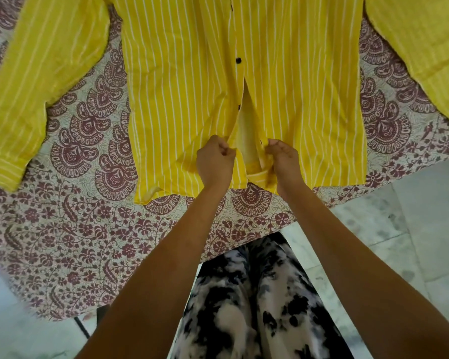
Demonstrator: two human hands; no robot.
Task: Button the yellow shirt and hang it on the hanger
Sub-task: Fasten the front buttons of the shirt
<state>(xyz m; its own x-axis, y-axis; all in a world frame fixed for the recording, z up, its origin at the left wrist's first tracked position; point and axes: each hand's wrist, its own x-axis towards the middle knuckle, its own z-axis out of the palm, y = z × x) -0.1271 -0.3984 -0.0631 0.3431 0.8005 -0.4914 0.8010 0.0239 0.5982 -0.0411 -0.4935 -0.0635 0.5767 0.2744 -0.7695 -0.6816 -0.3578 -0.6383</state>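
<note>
A yellow shirt (182,81) with thin white stripes lies flat, front up, hem toward me, sleeves spread to both sides. A dark button (238,60) is fastened on the placket; below it the front gapes open. My left hand (214,161) pinches the left front edge near the hem. My right hand (283,161) pinches the right front edge, a small gap between the two. No hanger is in view.
The shirt rests on a cream cloth with maroon paisley print (88,229) that covers the surface. Pale tiled floor (412,229) shows at right and lower left. My legs in black-and-white patterned trousers (257,307) are below.
</note>
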